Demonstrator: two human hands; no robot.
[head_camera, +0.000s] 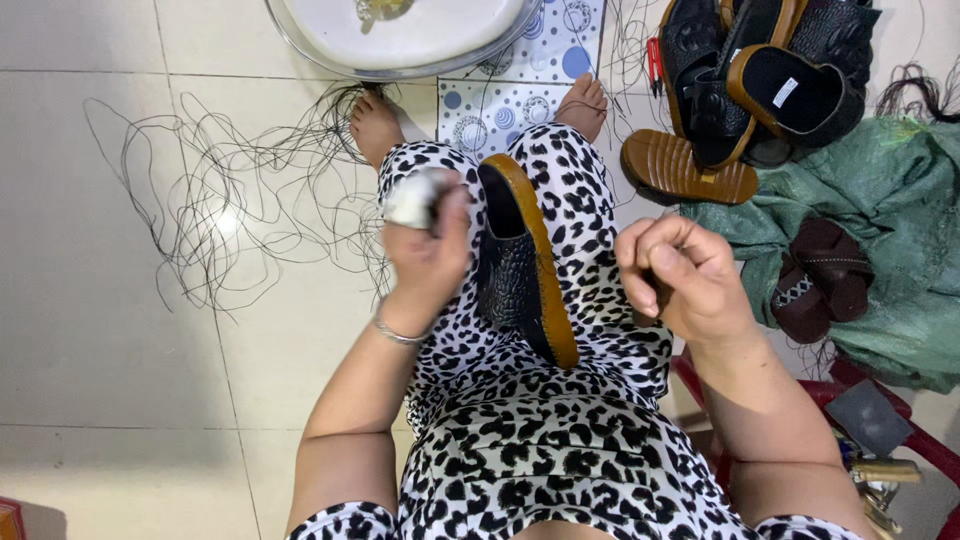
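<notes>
Sandal (525, 262) — black upper, tan sole, on edge between knees | left hand (428, 245) — fingers closed, wrapped thumb | right hand (680, 275) fisted; contents hidden | loose thread (230, 205) far left

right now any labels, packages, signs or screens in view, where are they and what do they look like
sandal label: small white rectangular tag on the black insole of the top sandal in the pile, upper right; its print is too small to tell.
No packages, signs or screens show.
</notes>
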